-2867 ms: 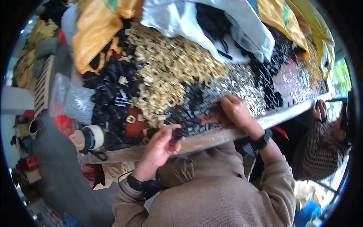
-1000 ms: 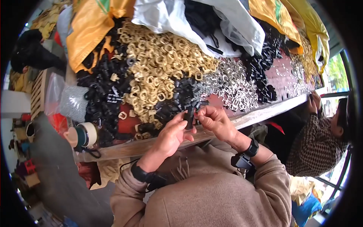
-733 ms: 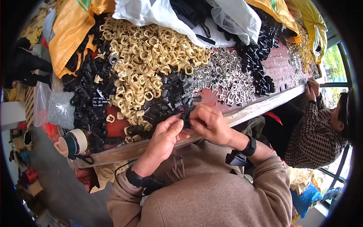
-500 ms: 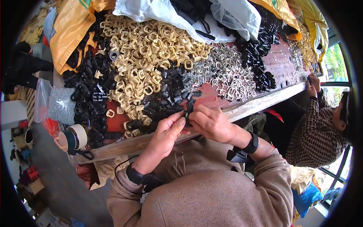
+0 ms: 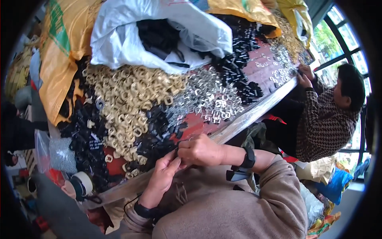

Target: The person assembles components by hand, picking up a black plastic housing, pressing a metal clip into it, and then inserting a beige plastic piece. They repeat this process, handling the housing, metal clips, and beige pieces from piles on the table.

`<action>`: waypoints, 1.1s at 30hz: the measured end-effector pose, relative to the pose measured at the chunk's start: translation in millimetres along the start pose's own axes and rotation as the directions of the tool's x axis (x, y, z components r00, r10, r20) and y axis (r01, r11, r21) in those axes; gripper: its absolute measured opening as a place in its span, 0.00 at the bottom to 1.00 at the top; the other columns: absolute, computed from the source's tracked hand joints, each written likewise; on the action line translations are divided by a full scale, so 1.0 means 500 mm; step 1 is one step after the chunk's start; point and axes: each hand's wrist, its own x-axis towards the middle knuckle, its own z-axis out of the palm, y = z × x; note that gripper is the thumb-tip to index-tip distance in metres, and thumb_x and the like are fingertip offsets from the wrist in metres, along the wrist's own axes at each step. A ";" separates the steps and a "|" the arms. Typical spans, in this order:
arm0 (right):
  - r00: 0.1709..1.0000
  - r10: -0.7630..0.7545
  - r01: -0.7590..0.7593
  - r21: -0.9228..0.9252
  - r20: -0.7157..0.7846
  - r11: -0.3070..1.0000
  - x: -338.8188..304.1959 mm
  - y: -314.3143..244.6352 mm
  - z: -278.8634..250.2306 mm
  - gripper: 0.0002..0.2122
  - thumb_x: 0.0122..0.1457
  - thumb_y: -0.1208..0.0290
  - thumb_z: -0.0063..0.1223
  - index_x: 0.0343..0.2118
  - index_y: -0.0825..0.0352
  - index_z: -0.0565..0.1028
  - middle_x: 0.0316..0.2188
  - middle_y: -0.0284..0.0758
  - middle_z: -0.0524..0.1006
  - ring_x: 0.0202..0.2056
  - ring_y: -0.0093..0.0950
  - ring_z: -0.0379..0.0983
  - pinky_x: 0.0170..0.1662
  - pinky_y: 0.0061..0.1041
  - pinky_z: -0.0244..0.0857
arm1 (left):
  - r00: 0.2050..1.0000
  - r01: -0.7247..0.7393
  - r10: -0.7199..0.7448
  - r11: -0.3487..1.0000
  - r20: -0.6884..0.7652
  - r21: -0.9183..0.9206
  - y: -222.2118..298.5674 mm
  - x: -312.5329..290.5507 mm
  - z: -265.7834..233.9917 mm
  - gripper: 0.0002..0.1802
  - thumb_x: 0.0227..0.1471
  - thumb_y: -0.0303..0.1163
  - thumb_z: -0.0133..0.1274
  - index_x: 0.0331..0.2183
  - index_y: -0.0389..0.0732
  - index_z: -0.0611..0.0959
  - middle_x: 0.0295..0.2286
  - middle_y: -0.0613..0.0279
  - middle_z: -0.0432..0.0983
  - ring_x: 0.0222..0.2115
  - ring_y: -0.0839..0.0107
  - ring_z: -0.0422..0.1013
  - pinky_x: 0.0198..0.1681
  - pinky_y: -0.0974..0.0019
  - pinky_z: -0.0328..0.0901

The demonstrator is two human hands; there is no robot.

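One tight pinch by the left hand (image 5: 162,175) on a small black plastic piece (image 5: 177,152), nearly hidden, just over the table edge (image 5: 234,130), and the right hand (image 5: 202,151) is closed over it from the other side! Anything smaller inside that grip, I can't tell. This piece looks mid-handling, I'd say. Just beyond: loose black parts (image 5: 155,145), then cream rings (image 5: 127,93) and silver U-shaped clips (image 5: 215,106), heaped high, so plenty seems left. Finished pieces? Can't pick any out. Farther right, a co-worker (image 5: 326,123) at the same edge.
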 end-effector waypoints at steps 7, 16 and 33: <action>0.998 0.020 0.001 0.312 -0.062 0.950 0.012 0.026 -0.038 0.05 0.41 0.76 0.53 0.22 0.67 0.71 0.20 0.35 0.68 0.20 0.33 0.66 0.21 0.28 0.59 | 0.997 0.035 -0.018 0.973 0.077 -0.226 0.009 0.019 -0.007 0.15 0.50 0.29 0.42 0.41 0.36 0.67 0.35 0.60 0.68 0.35 0.73 0.67 0.38 0.70 0.62; 0.857 0.442 -0.516 -0.434 -0.266 0.738 -0.045 0.186 -0.102 0.10 0.45 0.72 0.50 0.33 0.65 0.69 0.22 0.37 0.69 0.23 0.39 0.68 0.24 0.30 0.61 | 0.984 0.089 -0.036 0.947 0.176 -0.307 0.009 0.007 -0.031 0.14 0.49 0.30 0.44 0.39 0.37 0.70 0.36 0.56 0.69 0.35 0.70 0.68 0.39 0.72 0.63; 0.712 0.701 -0.399 0.842 0.036 0.362 -0.048 0.157 -0.070 0.07 0.55 0.74 0.40 0.29 0.70 0.70 0.18 0.25 0.68 0.16 0.10 0.57 0.18 0.09 0.51 | 0.993 0.038 0.004 0.939 0.120 -0.343 0.006 0.005 -0.031 0.14 0.48 0.29 0.46 0.39 0.37 0.71 0.33 0.55 0.71 0.33 0.70 0.69 0.35 0.74 0.65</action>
